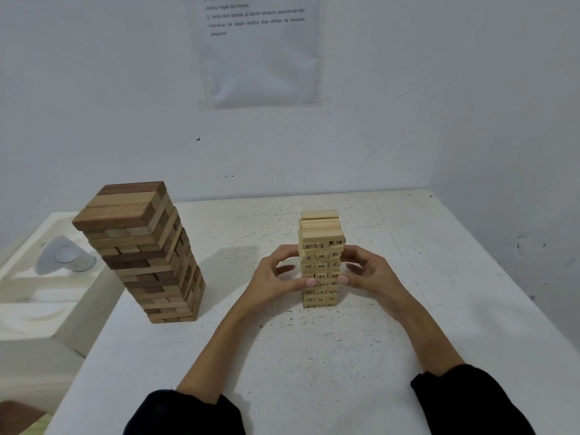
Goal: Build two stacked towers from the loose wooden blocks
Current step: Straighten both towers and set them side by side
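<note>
A small tower of pale numbered blocks (320, 233) stands in the middle of the white table (314, 356). My left hand (276, 277) and my right hand (367, 271) cup its middle from either side, thumbs on the front face and fingers curled round the flanks. The upper layers sit slightly askew. A larger tower of brown and tan blocks (147, 252) stands upright on the table's left part, apart from both hands. No loose blocks are in view.
A white moulded stand (37, 296) with a grey round object (64, 255) on it adjoins the table's left edge. White walls close off the back and right. A printed sheet (260, 51) hangs on the back wall.
</note>
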